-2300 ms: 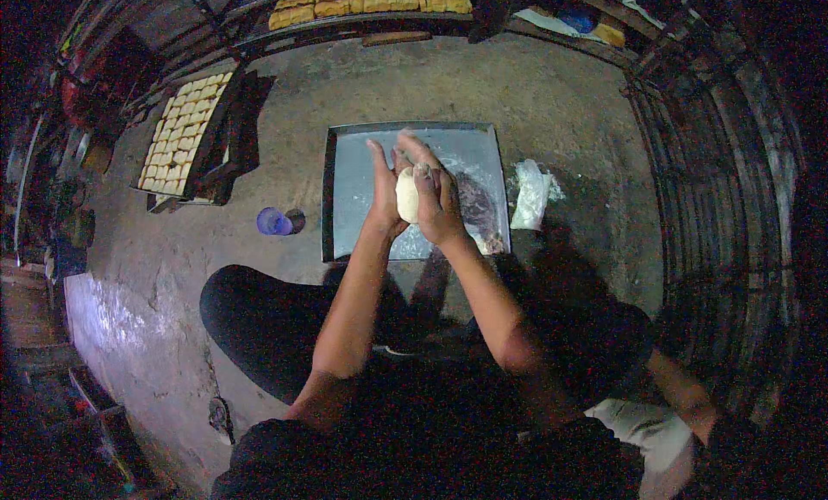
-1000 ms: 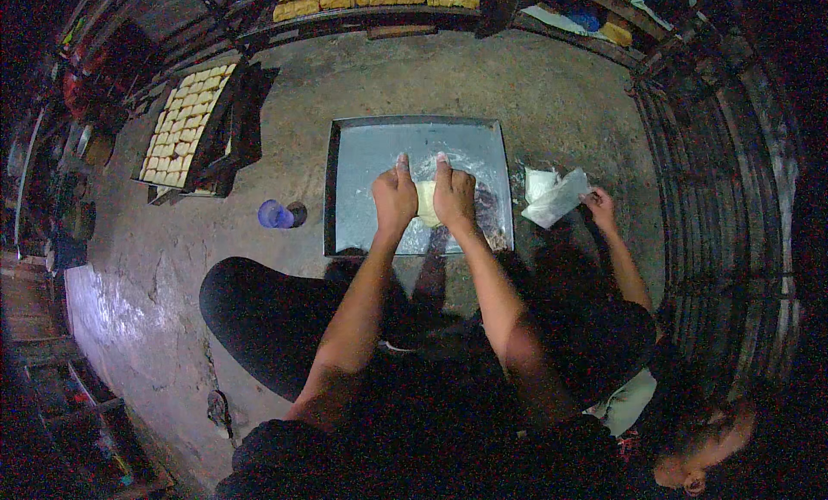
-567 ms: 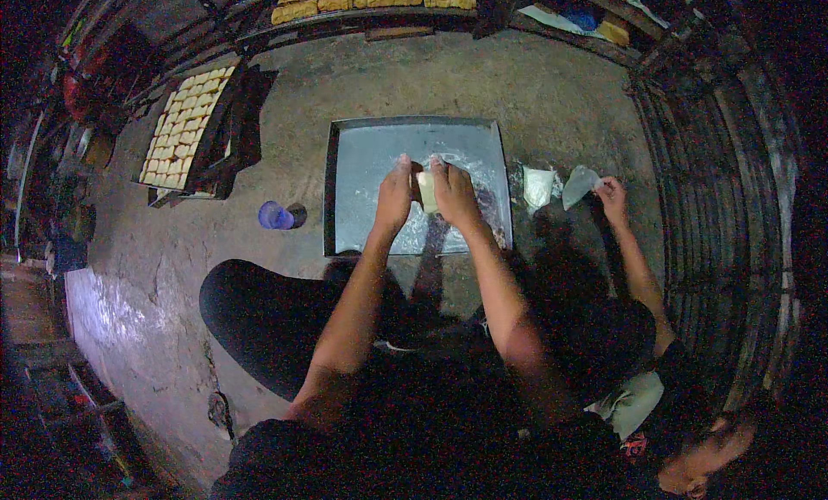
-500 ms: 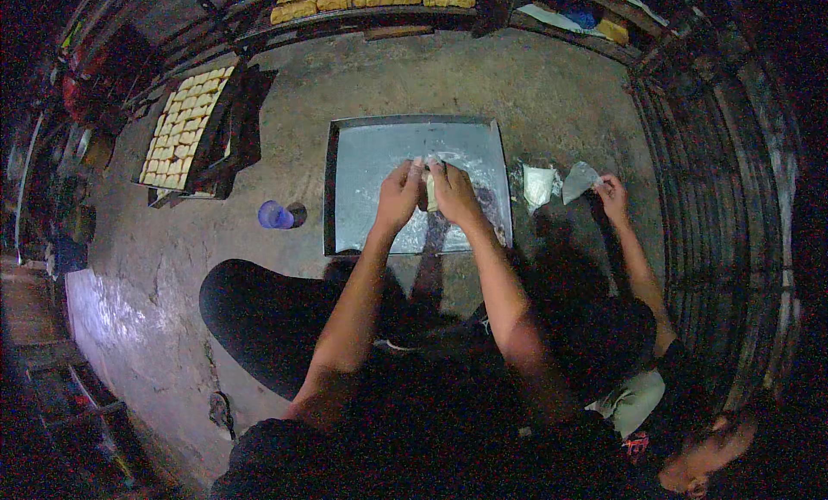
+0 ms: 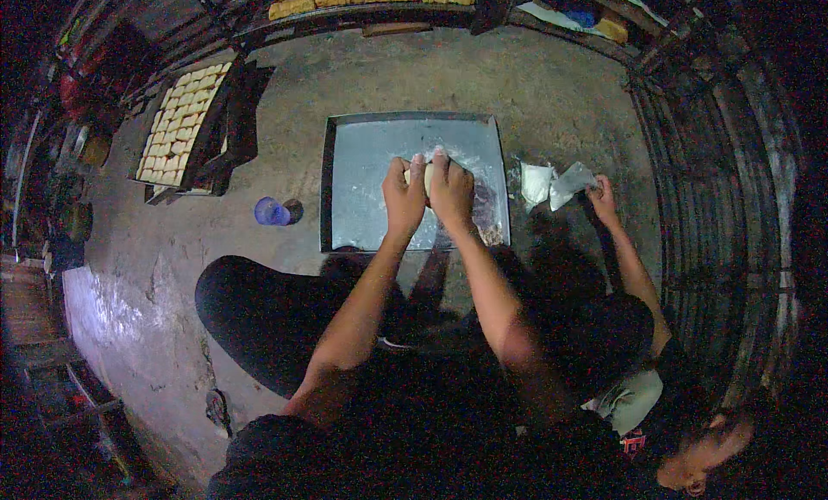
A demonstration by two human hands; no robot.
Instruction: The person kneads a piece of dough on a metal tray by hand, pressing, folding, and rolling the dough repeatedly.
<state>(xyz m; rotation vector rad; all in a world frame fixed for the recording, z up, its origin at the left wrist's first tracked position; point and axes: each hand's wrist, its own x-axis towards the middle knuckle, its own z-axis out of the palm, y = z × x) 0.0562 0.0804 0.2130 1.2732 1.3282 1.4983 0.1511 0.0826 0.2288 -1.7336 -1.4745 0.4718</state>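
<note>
— pale dough lump [image 5: 428,178], is that what sits between the two hands in the head view?

— yes. the left hand [image 5: 404,196] and right hand [image 5: 450,190] press in on it from either side, fingers curled and clasping it, so only a thin strip of it shows between them.

— where is it lying?

— on the metal tray [image 5: 371,155], right of the tray's middle, with a floury smear around it. both hands are equally near, one on each flank; the fingertips point away from the person. its long axis i cannot tell, too much is covered.

— how does it look?

— off-white, soft, smooth where visible.

— anything else around?

— a small blue cup [image 5: 272,211] on the concrete floor [image 5: 561,86] left of the tray, a rack of pale cut pieces [image 5: 179,125] further left, and another person's hand [image 5: 601,196] touching white wrappers [image 5: 552,183] just right of the tray.
</note>
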